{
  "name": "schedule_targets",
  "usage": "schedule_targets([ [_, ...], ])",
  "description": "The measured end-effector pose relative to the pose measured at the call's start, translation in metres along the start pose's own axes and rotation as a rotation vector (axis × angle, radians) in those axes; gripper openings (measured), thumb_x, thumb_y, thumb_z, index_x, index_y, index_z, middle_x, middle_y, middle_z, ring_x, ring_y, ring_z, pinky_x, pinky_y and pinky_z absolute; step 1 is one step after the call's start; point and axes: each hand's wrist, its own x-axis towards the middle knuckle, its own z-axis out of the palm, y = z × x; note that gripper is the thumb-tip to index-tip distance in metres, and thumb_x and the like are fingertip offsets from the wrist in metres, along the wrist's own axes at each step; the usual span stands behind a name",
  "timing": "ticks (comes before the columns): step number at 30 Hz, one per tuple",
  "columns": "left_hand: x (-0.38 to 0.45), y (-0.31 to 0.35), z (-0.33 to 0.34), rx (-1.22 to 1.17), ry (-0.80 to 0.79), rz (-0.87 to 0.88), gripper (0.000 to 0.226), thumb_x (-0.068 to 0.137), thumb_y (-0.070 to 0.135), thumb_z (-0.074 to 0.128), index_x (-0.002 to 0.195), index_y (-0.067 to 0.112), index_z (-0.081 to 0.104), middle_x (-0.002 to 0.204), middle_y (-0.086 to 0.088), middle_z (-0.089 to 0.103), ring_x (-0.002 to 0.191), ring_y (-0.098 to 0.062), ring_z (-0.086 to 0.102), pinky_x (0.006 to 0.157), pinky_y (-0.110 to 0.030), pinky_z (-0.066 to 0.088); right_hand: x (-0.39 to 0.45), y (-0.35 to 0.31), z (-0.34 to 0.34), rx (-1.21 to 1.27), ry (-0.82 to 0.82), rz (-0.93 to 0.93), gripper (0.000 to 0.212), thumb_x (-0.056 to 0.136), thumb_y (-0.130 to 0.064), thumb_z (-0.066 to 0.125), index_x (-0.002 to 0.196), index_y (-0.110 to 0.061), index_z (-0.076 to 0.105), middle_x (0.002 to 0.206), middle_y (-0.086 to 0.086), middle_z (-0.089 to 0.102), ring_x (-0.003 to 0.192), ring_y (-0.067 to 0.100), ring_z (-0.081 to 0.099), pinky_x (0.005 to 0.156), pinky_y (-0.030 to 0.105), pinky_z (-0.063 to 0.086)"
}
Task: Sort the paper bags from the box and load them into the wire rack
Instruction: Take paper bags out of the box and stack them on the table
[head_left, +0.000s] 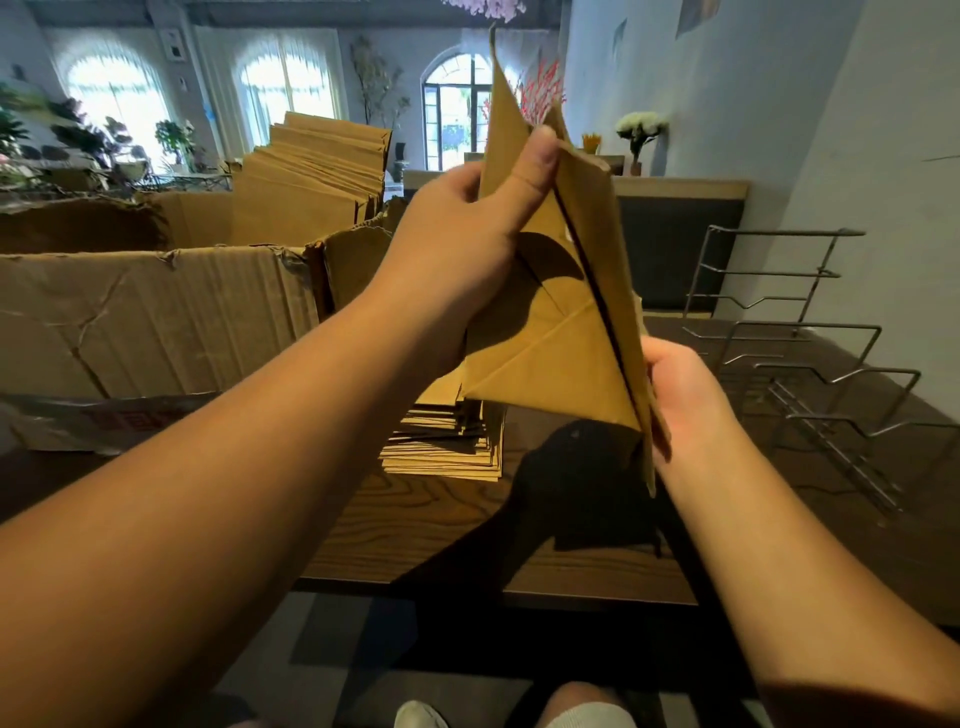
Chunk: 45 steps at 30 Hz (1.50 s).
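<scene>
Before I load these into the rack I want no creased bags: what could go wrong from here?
The held bags are pinched only at their ends by the left hand and right hand, so they may fan apart. Swinging toward the wire rack, a corner could catch a wire.

The paper bags (561, 312) are matt brown kraft paper with sharp creases. The box (156, 317) is corrugated cardboard, dull, wrinkled and torn along its rim. The wire rack (810, 374) is bare grey metal with a faint sheen. The worktop (415, 525) is dark wood with bold grain.
</scene>
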Motion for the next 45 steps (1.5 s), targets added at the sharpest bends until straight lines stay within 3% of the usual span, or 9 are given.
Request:
schedule_targets([
  [3, 0.003, -0.011, -0.007, -0.002, -0.002, -0.069, 0.043, 0.095, 0.057, 0.056, 0.107, 0.018, 0.07, 0.097, -0.019, 0.074, 0.04, -0.001, 0.052, 0.042, -0.015, 0.042, -0.001, 0.003, -0.007, 0.028, -0.014, 0.084, 0.027, 0.1, -0.025, 0.054, 0.118, -0.009, 0.065, 0.097, 0.008, 0.073, 0.082, 0.023, 0.073, 0.074, 0.037, 0.053],
  [8, 0.014, -0.033, -0.015, 0.02, 0.012, -0.06, 0.027, 0.097, 0.041, 0.063, 0.103, 0.017, 0.072, 0.085, -0.007, 0.075, 0.05, -0.003, 0.055, 0.05, -0.02, 0.043, -0.007, 0.002, -0.013, 0.049, 0.022, 0.165, 0.022, 0.104, -0.019, 0.048, 0.097, -0.004, 0.063, 0.069, 0.011, 0.074, 0.075, 0.025, 0.069, 0.067, 0.038, 0.051],
  [13, 0.016, -0.035, -0.021, 0.125, 0.047, -0.049, 0.027, 0.105, 0.033, 0.051, 0.094, 0.023, 0.074, 0.075, 0.006, 0.072, 0.064, -0.007, 0.064, 0.066, -0.027, 0.048, 0.002, 0.006, -0.023, 0.158, 0.111, 0.094, 0.014, 0.102, -0.02, 0.054, 0.114, -0.014, 0.057, 0.11, 0.016, 0.073, 0.097, 0.035, 0.071, 0.08, 0.055, 0.058],
  [19, 0.012, -0.04, -0.02, 0.156, 0.03, -0.058, 0.032, 0.105, 0.035, 0.049, 0.094, 0.024, 0.076, 0.089, -0.005, 0.076, 0.087, -0.028, 0.072, 0.093, -0.056, 0.055, 0.013, 0.011, -0.036, 0.187, 0.205, -0.022, 0.017, 0.098, -0.011, 0.059, 0.113, -0.018, 0.061, 0.113, 0.014, 0.073, 0.097, 0.035, 0.073, 0.084, 0.063, 0.056],
  [22, 0.01, -0.042, -0.016, 0.188, 0.018, -0.067, 0.04, 0.105, 0.045, 0.045, 0.09, 0.026, 0.077, 0.085, 0.006, 0.077, 0.089, -0.015, 0.072, 0.099, -0.04, 0.054, 0.013, 0.015, -0.037, 0.181, 0.179, -0.039, 0.015, 0.098, -0.012, 0.059, 0.112, -0.018, 0.061, 0.111, 0.014, 0.074, 0.097, 0.034, 0.073, 0.084, 0.06, 0.057],
  [25, 0.01, -0.04, -0.013, 0.279, 0.027, -0.084, 0.046, 0.103, 0.059, 0.035, 0.087, 0.033, 0.069, 0.074, 0.018, 0.066, 0.076, 0.003, 0.06, 0.071, -0.01, 0.042, 0.011, 0.015, -0.031, 0.151, 0.138, -0.054, 0.019, 0.099, -0.015, 0.059, 0.117, -0.018, 0.061, 0.112, 0.012, 0.074, 0.099, 0.032, 0.073, 0.079, 0.054, 0.06],
  [37, 0.013, -0.061, -0.032, 0.154, -0.039, -0.164, 0.027, 0.103, 0.033, 0.055, 0.082, 0.025, 0.07, 0.059, 0.012, 0.064, 0.048, -0.002, 0.056, 0.054, -0.021, 0.041, 0.004, 0.006, -0.035, 0.215, 0.105, 0.081, 0.023, 0.102, -0.026, 0.053, 0.101, -0.01, 0.069, 0.07, 0.005, 0.074, 0.058, 0.016, 0.072, 0.05, 0.026, 0.057],
  [40, 0.016, -0.059, -0.031, 0.182, 0.003, -0.156, 0.028, 0.102, 0.034, 0.056, 0.082, 0.024, 0.073, 0.065, 0.006, 0.066, 0.055, -0.009, 0.058, 0.062, -0.03, 0.045, 0.006, 0.006, -0.038, 0.183, 0.127, 0.047, 0.026, 0.098, -0.031, 0.059, 0.12, -0.017, 0.064, 0.108, 0.012, 0.075, 0.091, 0.03, 0.075, 0.079, 0.046, 0.06],
  [45, 0.017, -0.051, -0.031, 0.161, 0.018, -0.126, 0.028, 0.101, 0.036, 0.056, 0.103, 0.017, 0.076, 0.102, -0.015, 0.074, 0.102, -0.04, 0.069, 0.097, -0.056, 0.053, 0.004, 0.003, -0.045, 0.19, 0.106, -0.104, 0.017, 0.102, -0.019, 0.054, 0.118, -0.02, 0.059, 0.11, 0.009, 0.073, 0.08, 0.022, 0.074, 0.052, 0.033, 0.059],
])
